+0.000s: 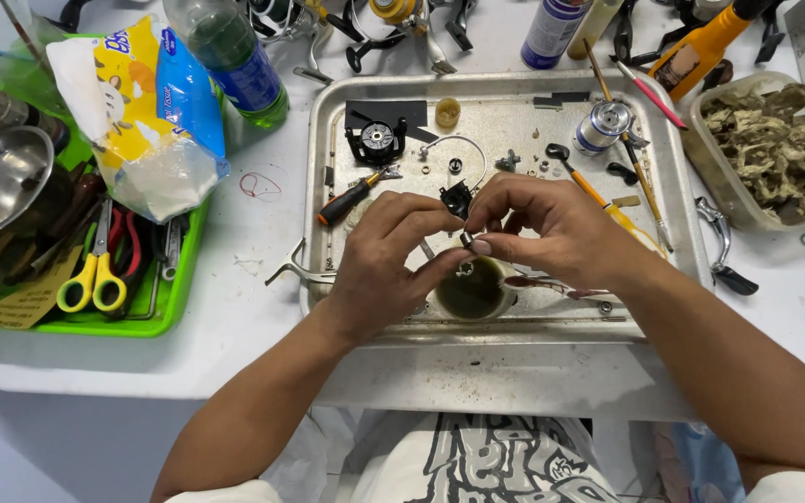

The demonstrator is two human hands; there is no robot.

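Hands: left hand (pixel 386 270) and right hand (pixel 552 233) meet fingertip to fingertip, pinching a small metal part (pixel 466 239) between them
Part's place: held just above a small cup of dark liquid (pixel 472 291), over the metal tray (pixel 514 368)
On the tray: black reel piece (pixel 376 140), screwdriver (pixel 351 197), silver spool (pixel 603 124), brushes
Surface: white, crowded; green basket (pixel 174 279) with yellow scissors (pixel 93 270) on the left, clear tub (pixel 729 200) on the right
Hard to make out: the part's exact shape; tools along the top edge are cut off
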